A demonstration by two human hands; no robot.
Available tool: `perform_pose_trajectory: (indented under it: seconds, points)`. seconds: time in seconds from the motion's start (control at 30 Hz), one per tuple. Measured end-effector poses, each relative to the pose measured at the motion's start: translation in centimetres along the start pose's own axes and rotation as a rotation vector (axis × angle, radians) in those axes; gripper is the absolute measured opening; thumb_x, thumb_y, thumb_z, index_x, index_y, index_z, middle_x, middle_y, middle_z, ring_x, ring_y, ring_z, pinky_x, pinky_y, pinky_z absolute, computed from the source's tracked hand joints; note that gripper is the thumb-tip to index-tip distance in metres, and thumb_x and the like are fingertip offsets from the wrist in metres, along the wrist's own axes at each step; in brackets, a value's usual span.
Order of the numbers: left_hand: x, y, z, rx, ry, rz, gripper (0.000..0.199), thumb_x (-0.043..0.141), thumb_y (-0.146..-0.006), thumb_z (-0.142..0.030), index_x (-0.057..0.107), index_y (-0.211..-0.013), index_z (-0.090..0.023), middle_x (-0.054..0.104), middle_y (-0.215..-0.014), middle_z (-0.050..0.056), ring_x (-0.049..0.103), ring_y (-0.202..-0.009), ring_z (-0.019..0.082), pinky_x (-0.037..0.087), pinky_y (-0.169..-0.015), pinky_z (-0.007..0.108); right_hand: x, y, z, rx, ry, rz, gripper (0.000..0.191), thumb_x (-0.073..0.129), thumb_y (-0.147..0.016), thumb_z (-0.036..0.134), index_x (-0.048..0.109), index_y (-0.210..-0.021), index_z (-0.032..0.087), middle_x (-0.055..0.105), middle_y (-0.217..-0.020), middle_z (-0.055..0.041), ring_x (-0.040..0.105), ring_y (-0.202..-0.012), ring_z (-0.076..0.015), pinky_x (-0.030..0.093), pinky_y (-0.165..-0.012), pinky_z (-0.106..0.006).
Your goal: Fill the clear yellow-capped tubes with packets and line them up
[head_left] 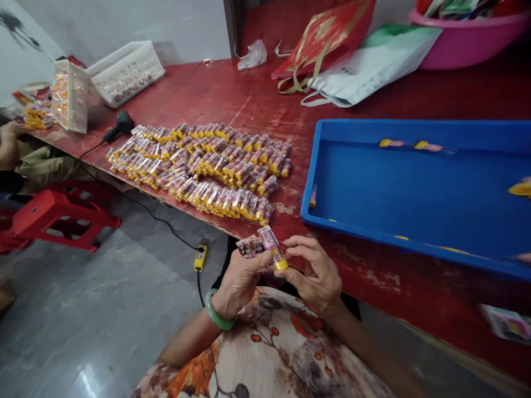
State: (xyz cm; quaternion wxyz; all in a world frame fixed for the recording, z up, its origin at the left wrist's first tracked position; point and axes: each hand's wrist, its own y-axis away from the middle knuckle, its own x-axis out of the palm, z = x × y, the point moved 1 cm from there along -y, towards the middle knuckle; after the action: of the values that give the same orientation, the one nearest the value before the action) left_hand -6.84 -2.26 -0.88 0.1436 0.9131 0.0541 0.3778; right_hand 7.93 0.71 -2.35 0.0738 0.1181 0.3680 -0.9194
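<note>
Red-painted workbench [215,94], with a blue plastic tray [398,124] at right and rows of yellow-capped tubes [199,166] at centre, just beyond my hands. My left hand [240,282], jade bangle [219,309] at the wrist, is half closed, pinching a printed label [250,247] beside a clear yellow-capped tube [270,249]; my right hand [311,271], fingers curled, grips the tube from the other side, above my lap.

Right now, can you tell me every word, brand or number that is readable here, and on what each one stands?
None can be read.
Printed card in the left hand: too small.
Tube with yellow cap in the right hand: too small.
White plastic bag: print too blurred.
Yellow switch box: too small.
</note>
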Motion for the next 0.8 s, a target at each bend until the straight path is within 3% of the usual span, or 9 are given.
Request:
perform_pose_trajectory:
  seconds: [0.2, 0.4, 0.57, 0.8]
  points:
    - [0.4, 0.3, 0.6, -0.020, -0.023, -0.018, 0.032, 0.088, -0.059, -0.024, 0.071, -0.083, -0.013, 0.068, -0.074, 0.001, 0.059, -0.065, 0.010, 0.048, -0.066, 0.022, 0.4, -0.1, -0.1, 0.025, 0.066, -0.023, 0.019, 0.067, -0.083, 0.034, 0.056, -0.093, 0.022, 0.060, -0.101, -0.0066, 0.061, -0.090, -0.0208, 0.050, -0.075, -0.035]
    - [0.4, 0.2, 0.6, -0.084, -0.030, -0.035, 0.035, 0.088, -0.058, -0.028, 0.071, -0.084, -0.013, 0.069, -0.076, 0.003, 0.062, -0.066, 0.013, 0.049, -0.065, 0.024, 0.0, -0.2, 0.4, 0.059, 0.062, -0.008, 0.023, 0.072, -0.079, 0.033, 0.057, -0.093, 0.021, 0.060, -0.097, -0.0051, 0.058, -0.072, -0.0148, 0.049, -0.062, -0.029]
    - [0.5, 0.0, 0.5, -0.078, -0.038, -0.027, 0.038, 0.089, -0.055, -0.028, 0.070, -0.083, -0.011, 0.069, -0.076, 0.004, 0.062, -0.066, 0.014, 0.051, -0.065, 0.025, -0.7, -0.1, 0.9, 0.005, 0.054, 0.050, 0.028, 0.067, -0.081, 0.016, 0.060, -0.108, 0.021, 0.063, -0.102, -0.0077, 0.063, -0.085, -0.0189, 0.052, -0.069, -0.031]
    - [0.6, 0.1, 0.4, -0.084, -0.027, 0.013, 0.032, 0.087, -0.059, -0.022, 0.071, -0.086, -0.014, 0.069, -0.078, 0.002, 0.063, -0.066, 0.014, 0.055, -0.064, 0.026, -0.4, 0.6, 1.2, -0.070, 0.174, -0.083, 0.027, 0.061, -0.080, 0.012, 0.064, -0.106, 0.022, 0.068, -0.096, -0.0087, 0.067, -0.083, -0.0213, 0.056, -0.066, -0.034]
